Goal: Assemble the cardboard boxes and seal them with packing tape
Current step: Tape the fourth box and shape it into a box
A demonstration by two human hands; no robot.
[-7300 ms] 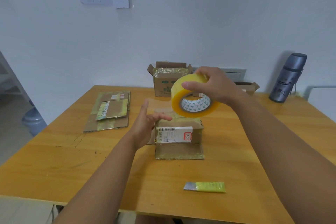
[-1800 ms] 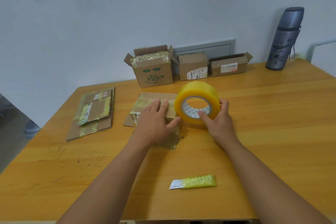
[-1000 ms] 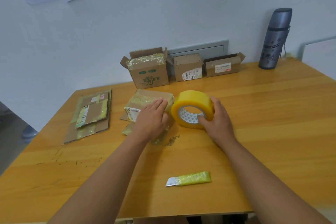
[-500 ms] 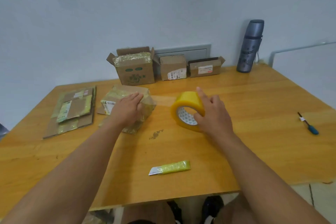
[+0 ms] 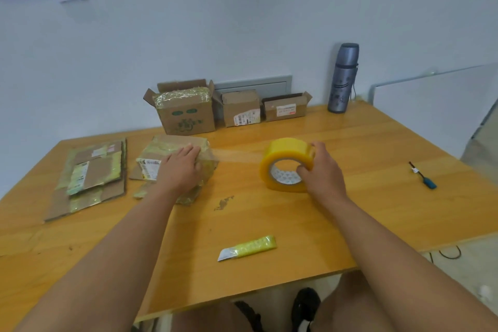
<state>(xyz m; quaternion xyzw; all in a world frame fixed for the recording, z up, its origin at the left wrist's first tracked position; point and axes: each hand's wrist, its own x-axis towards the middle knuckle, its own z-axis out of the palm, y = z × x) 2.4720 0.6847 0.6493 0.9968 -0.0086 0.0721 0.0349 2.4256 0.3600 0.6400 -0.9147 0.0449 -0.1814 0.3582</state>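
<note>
A small cardboard box (image 5: 175, 163) is seen lying on the wooden desk (image 5: 350, 207), left of centre. Its brown faces are wrapped in glossy, yellowish tape, and a white shipping label with a barcode is shown on its near left side. It is pressed down by the left hand (image 5: 181, 170), whose fingers lie flat and straight across its top. A strip of clear tape (image 5: 237, 157) is stretched from the box's right edge to the yellow tape roll (image 5: 287, 164), which stands on edge on the desk, well apart from the box. The roll is gripped by the right hand (image 5: 322, 172), fingers curled over its rim and the thumb hooked into its white core. Flattened boxes (image 5: 91, 175) are stacked at the left, and three open boxes (image 5: 229, 109) are lined up along the wall.
</note>
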